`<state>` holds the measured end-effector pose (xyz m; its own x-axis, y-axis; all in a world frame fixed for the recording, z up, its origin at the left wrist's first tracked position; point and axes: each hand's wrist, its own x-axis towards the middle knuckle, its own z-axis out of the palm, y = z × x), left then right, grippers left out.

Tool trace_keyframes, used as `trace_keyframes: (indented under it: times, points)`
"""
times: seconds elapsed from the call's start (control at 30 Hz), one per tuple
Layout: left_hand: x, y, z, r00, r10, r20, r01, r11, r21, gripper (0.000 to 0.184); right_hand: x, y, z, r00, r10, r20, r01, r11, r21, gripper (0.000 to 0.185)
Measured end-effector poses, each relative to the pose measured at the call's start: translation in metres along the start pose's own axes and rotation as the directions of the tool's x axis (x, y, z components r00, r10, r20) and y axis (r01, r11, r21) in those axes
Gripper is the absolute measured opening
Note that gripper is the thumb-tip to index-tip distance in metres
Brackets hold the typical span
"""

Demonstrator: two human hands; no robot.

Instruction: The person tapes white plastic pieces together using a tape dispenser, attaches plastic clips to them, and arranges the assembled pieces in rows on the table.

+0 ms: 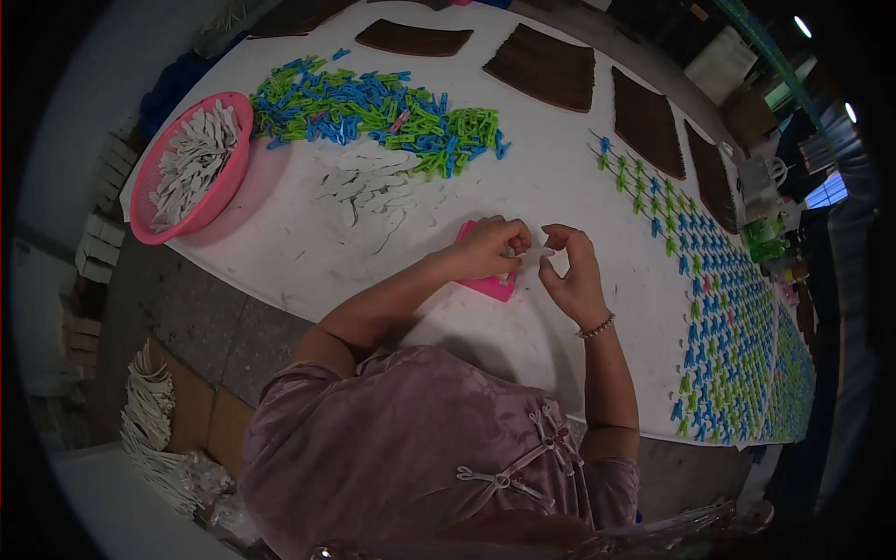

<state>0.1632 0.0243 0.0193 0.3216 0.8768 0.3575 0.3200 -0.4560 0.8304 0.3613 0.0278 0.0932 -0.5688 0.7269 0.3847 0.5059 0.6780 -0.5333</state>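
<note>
My left hand (493,249) is closed in a pinch over a small pink tray (485,288). From its fingertips a small whitish piece (536,253) sticks out to the right; its exact kind is too small to make out. My right hand (576,278) is close beside, thumb and index finger bent around the piece's free end with a gap between them. The left fingers hide part of the tray. Beyond my left forearm lies a loose pile of white strip-like pieces (366,185).
A pink basket (240,154) of white pieces stands at the table's left edge. Behind the white pile is a heap of green and blue clothespins (359,105). Rows of clothespins (723,317) cover the right side. Dark brown mats (541,67) lie along the far edge.
</note>
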Motion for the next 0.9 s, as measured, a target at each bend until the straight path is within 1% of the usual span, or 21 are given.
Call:
trace_keyframes:
  times: [0.03,0.07,0.1,0.13,0.17,0.2,0.23,0.3,0.37,0.43,0.5,0.57,0.6,0.67,0.7,0.73,0.77,0.8,0.83,0.87,0.9]
  points:
    - [-0.002,-0.002,-0.003,0.999,-0.018,-0.046,0.015,0.998,-0.062,0.029,0.007,0.002,0.000,1.000,-0.011,0.000,0.011,1.000,-0.005,0.040]
    - [-0.006,-0.006,-0.009,0.998,-0.011,-0.056,0.008,0.998,-0.058,0.029,0.017,0.006,0.001,1.000,-0.009,0.005,0.008,0.991,0.132,0.033]
    - [-0.013,-0.011,-0.017,0.993,-0.065,-0.095,0.049,0.985,-0.166,0.029,0.027,0.012,0.004,1.000,-0.007,0.013,0.003,0.964,0.267,0.027]
    - [-0.020,-0.012,-0.026,0.985,-0.123,-0.125,0.085,0.958,-0.273,0.030,0.039,0.019,0.011,1.000,-0.017,0.014,0.012,0.964,0.264,0.027]
    - [-0.029,-0.012,-0.034,0.984,-0.118,-0.132,0.079,0.959,-0.271,0.030,0.052,0.029,0.022,0.993,0.073,0.088,-0.093,0.964,0.248,0.021]
    - [-0.038,-0.008,-0.043,0.974,-0.154,-0.163,0.101,0.951,-0.292,0.031,0.065,0.040,0.034,0.974,0.164,0.159,-0.197,0.955,0.223,0.019]
    - [-0.047,-0.006,-0.050,0.963,-0.191,-0.192,0.124,0.941,-0.315,0.032,0.078,0.051,0.049,0.975,0.157,0.158,-0.190,0.956,0.222,0.019]
    - [-0.063,-0.009,-0.058,0.956,-0.188,-0.227,0.125,0.956,-0.265,0.031,0.104,0.072,0.085,0.951,0.239,0.197,-0.255,0.965,0.061,0.024]
    - [-0.075,-0.011,-0.064,0.951,-0.175,-0.256,0.122,0.970,-0.211,0.030,0.132,0.094,0.124,0.925,0.301,0.233,-0.312,0.950,0.012,0.033]
    - [-0.083,-0.011,-0.067,0.937,-0.217,-0.275,0.150,0.958,-0.244,0.031,0.157,0.086,0.140,0.842,0.424,0.332,-0.472,0.878,0.075,0.051]
    - [-0.087,-0.013,-0.070,0.936,-0.224,-0.271,0.148,0.950,-0.275,0.032,0.179,0.064,0.146,0.686,0.602,0.409,-0.653,0.757,-0.019,0.053]
    - [-0.088,-0.014,-0.071,0.937,-0.233,-0.260,0.147,0.940,-0.309,0.033,0.190,0.074,0.165,0.682,0.578,0.448,-0.638,0.770,-0.021,0.051]
    - [-0.088,-0.013,-0.071,0.933,-0.246,-0.261,0.155,0.933,-0.325,0.033,0.194,0.081,0.174,0.683,0.589,0.432,-0.646,0.763,-0.021,0.051]
    - [-0.084,-0.012,-0.072,0.934,-0.252,-0.253,0.156,0.926,-0.344,0.033,0.200,0.103,0.186,0.727,0.515,0.455,-0.534,0.840,-0.098,0.046]
    - [-0.083,-0.011,-0.072,0.931,-0.267,-0.248,0.162,0.913,-0.374,0.033,0.200,0.107,0.183,0.774,0.369,0.514,-0.278,0.928,-0.248,0.034]
    - [-0.081,-0.009,-0.072,0.927,-0.284,-0.245,0.170,0.900,-0.402,0.033,0.195,0.112,0.179,0.775,0.375,0.508,-0.284,0.926,-0.250,0.034]
    - [-0.080,-0.006,-0.072,0.929,-0.282,-0.240,0.169,0.900,-0.402,0.033,0.183,0.117,0.174,0.883,0.339,0.324,-0.294,0.938,-0.182,0.031]
    - [-0.077,-0.001,-0.073,0.919,-0.330,-0.216,0.204,0.866,-0.456,0.032,0.171,0.112,0.164,0.946,0.300,0.124,-0.287,0.951,-0.113,0.028]
    - [-0.075,0.003,-0.073,0.906,-0.378,-0.189,0.240,0.827,-0.509,0.031,0.159,0.104,0.149,0.945,0.303,0.126,-0.290,0.951,-0.112,0.028]
    - [-0.072,0.005,-0.072,0.904,-0.384,-0.187,0.245,0.825,-0.510,0.031,0.147,0.093,0.130,0.959,0.268,0.088,-0.263,0.963,-0.058,0.026]
    - [-0.069,0.007,-0.072,0.907,-0.392,-0.154,0.241,0.782,-0.575,0.030,0.134,0.080,0.111,0.971,0.233,0.052,-0.233,0.972,-0.004,0.024]
